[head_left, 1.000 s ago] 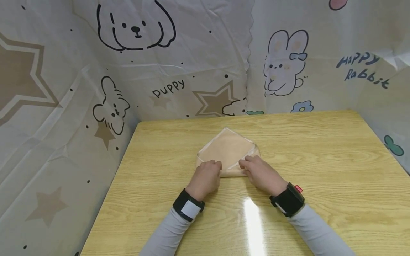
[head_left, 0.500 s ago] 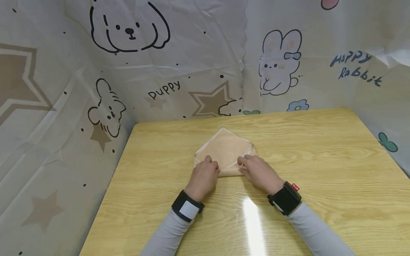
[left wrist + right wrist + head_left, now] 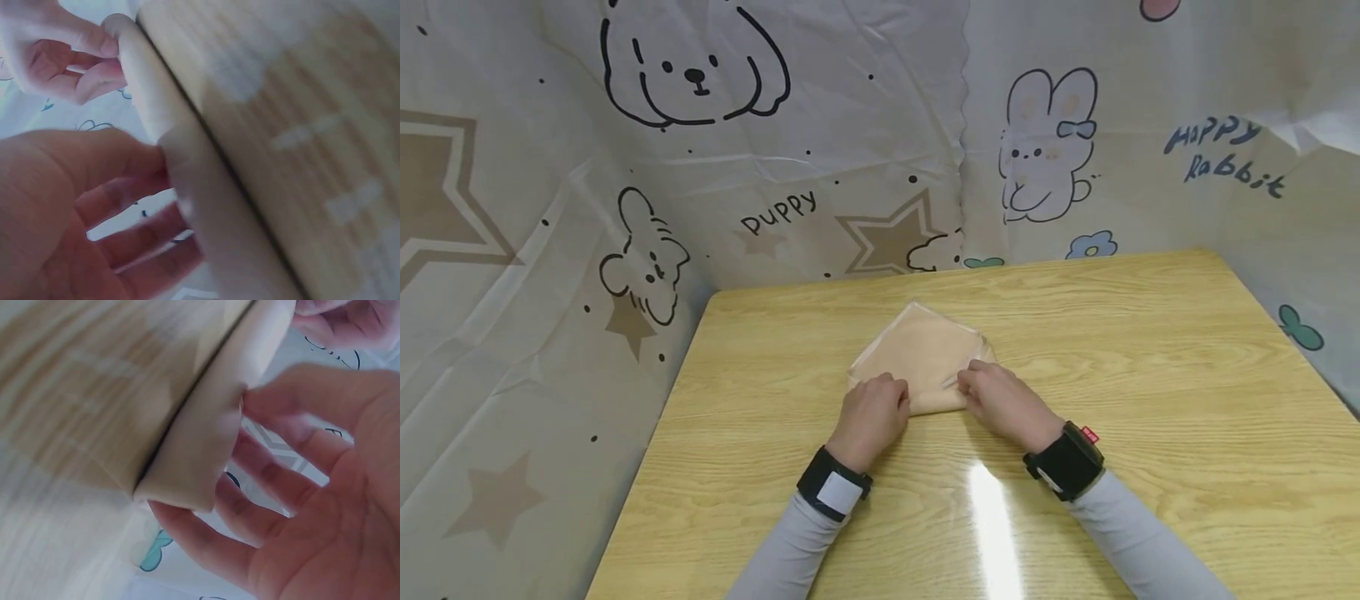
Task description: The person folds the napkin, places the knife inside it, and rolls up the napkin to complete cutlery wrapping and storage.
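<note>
A beige cloth (image 3: pixel 917 346) with white edging lies folded on the table, its far end coming to a point. My left hand (image 3: pixel 874 417) pinches the left part of the near folded edge, fingers bent over the top. At the right part of that edge, my right hand (image 3: pixel 1006 404) holds the cloth the same way. From the left wrist, the thumb of the left hand (image 3: pixel 81 181) presses the rounded fold (image 3: pixel 187 162). The right wrist view has the right hand (image 3: pixel 312 481) with its thumb against the fold (image 3: pixel 194 444) and its fingers behind. Fingertips are partly hidden by the cloth.
The wood-grain table (image 3: pixel 1150 358) extends all around the cloth. A pale curtain (image 3: pixel 887 125) printed with cartoon animals and stars stands behind the table and along both sides. A bright reflection lies on the near tabletop.
The fingers of both hands lifted slightly half a second ago and are now lowered onto the fold again. The head view has shifted slightly, moving the scene leftward. The cloth stays on the table.
</note>
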Action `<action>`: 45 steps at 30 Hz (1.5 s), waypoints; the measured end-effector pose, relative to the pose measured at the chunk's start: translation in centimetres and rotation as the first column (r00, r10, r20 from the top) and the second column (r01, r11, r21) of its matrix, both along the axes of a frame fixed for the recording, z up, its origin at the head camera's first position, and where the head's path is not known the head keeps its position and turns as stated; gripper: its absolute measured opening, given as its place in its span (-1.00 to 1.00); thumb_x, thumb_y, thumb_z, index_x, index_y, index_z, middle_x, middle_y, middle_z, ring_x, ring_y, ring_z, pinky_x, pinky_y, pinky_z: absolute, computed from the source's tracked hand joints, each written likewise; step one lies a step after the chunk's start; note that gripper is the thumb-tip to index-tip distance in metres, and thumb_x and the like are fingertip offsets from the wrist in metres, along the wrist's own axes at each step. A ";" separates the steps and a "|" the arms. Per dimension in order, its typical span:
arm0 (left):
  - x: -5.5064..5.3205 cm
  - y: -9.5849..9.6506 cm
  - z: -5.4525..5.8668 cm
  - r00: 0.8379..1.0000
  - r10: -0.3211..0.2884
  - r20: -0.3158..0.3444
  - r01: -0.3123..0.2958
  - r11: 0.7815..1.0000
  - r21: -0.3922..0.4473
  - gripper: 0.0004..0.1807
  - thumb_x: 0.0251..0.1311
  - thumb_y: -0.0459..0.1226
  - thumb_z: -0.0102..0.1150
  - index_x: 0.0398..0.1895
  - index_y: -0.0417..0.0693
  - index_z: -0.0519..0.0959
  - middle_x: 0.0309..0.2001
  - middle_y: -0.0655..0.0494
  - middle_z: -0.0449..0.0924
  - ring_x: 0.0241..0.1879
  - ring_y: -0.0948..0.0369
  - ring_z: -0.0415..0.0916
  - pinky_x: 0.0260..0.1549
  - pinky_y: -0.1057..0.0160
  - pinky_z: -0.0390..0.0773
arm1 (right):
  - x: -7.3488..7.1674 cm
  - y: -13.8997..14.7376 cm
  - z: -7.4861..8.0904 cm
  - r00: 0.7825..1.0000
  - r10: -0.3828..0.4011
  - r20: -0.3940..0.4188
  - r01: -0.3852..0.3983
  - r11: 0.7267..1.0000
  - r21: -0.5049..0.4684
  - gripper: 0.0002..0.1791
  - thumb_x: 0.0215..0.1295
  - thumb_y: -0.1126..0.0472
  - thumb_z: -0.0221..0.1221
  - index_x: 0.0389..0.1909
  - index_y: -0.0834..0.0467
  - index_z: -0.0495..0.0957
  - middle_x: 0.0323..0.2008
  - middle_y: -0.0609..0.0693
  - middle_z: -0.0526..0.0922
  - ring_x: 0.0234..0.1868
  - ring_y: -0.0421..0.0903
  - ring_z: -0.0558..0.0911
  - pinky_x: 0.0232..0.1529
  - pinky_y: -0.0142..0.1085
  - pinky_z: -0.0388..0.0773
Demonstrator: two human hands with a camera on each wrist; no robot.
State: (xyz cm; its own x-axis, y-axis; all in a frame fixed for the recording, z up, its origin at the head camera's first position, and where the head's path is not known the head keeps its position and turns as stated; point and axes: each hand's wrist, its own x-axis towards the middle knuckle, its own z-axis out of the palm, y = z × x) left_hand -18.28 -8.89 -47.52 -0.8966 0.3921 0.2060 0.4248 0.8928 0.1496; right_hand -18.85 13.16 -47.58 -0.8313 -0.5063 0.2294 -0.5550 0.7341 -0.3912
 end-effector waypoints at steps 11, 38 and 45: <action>0.4 -1.0 0.6 0.977 -0.062 0.202 0.052 0.997 0.059 -0.81 0.06 -0.15 0.34 -0.34 -0.07 0.72 -0.27 0.10 0.50 -0.25 0.13 0.38 -0.28 0.16 0.53 | 0.2 0.3 0.3 0.997 0.030 0.069 -0.033 0.998 0.045 -0.75 -0.05 0.47 0.26 -0.30 0.19 0.68 -0.31 0.02 0.56 -0.37 -0.12 0.43 -0.36 -0.27 0.46; 0.7 -0.5 1.1 0.991 -0.094 0.093 0.102 0.991 -0.090 -0.89 0.20 -0.30 0.20 -0.28 -0.03 0.71 -0.44 0.12 0.48 -0.44 0.18 0.45 -0.60 0.19 0.47 | 0.2 0.7 0.3 0.993 0.063 0.100 -0.071 0.994 0.079 -0.80 0.33 0.33 0.10 -0.12 0.14 0.64 -0.24 0.02 0.60 -0.17 -0.07 0.47 -0.07 -0.14 0.50; 0.2 -0.6 1.5 0.989 -0.086 0.122 0.089 0.996 -0.014 -0.92 0.20 -0.27 0.26 -0.25 0.06 0.60 -0.41 0.15 0.64 -0.49 0.26 0.48 -0.63 0.21 0.47 | -0.1 0.8 0.1 0.995 0.086 0.042 -0.088 0.995 0.041 -0.80 0.35 0.35 0.11 -0.11 0.13 0.64 -0.34 -0.03 0.49 -0.36 -0.15 0.40 -0.31 -0.26 0.47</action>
